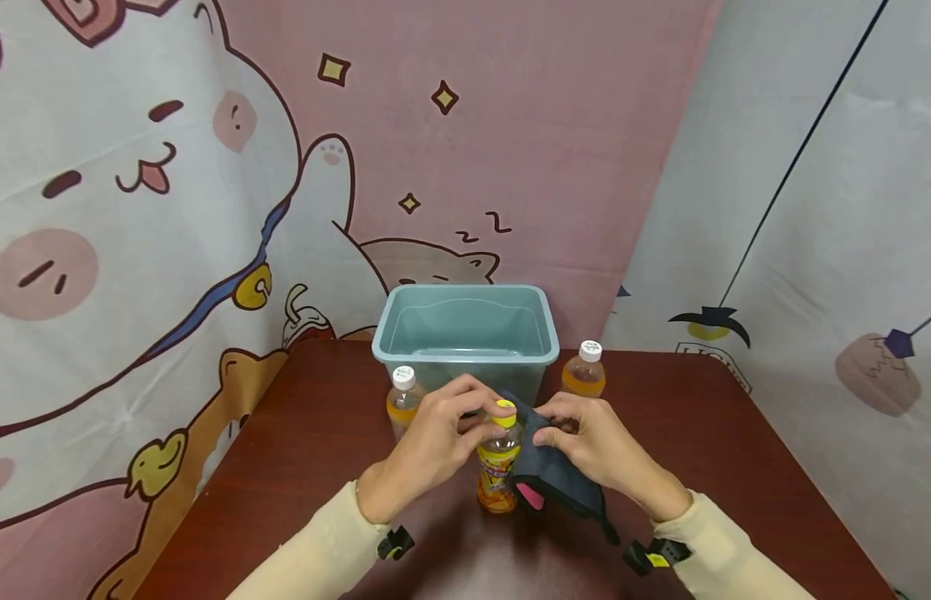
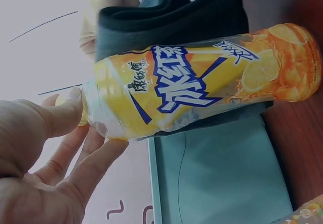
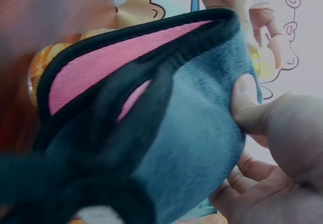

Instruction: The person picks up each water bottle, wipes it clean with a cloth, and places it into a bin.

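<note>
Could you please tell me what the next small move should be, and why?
The right hand might best ease the dark cloth gently against the bottle's side: it grips the cloth right beside the bottle, while the left hand pinches the bottle at its yellow cap, which should help keep it steady.

Pink cartoon backdrop [image 1: 555, 125], reddish-brown table [image 1: 285, 450]
</note>
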Demonstrator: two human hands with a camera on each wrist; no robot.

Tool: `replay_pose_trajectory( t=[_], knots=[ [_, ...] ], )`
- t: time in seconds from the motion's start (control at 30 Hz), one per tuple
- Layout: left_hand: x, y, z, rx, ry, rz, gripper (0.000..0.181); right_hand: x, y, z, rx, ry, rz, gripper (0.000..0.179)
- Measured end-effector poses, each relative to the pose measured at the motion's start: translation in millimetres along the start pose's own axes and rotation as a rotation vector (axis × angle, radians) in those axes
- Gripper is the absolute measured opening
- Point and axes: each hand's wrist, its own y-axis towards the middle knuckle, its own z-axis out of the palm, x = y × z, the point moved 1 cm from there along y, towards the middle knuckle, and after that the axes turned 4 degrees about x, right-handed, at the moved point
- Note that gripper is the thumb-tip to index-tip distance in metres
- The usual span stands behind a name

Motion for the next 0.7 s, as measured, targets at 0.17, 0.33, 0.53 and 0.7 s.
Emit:
replay_pose_trajectory(
  t=[0.17,0.33,0.53,0.7],
  knots=[
    [-0.4,-0.1,1.0,-0.004,0.009,-0.003,0.026,-12.4,-2.0,5.2,0.1,-0.025,0.028,0.023],
    [-0.8,-0.6,1.1,-0.008,0.009,-0.007,0.027,-19.1,-1.1,10.1,0.142,-0.024,0.03,0.025],
    [-1.7,-0.1,0.9,-0.013,0.005,-0.004,0.027,-25.6,-0.3,17.5,0.191,-0.077,0.0,0.021],
    [-1.3,-0.9,2.7,-0.02,0.018,-0.005,0.027,-29.4,-1.9,30.0,0.274,-0.132,-0.049,0.011]
  ],
)
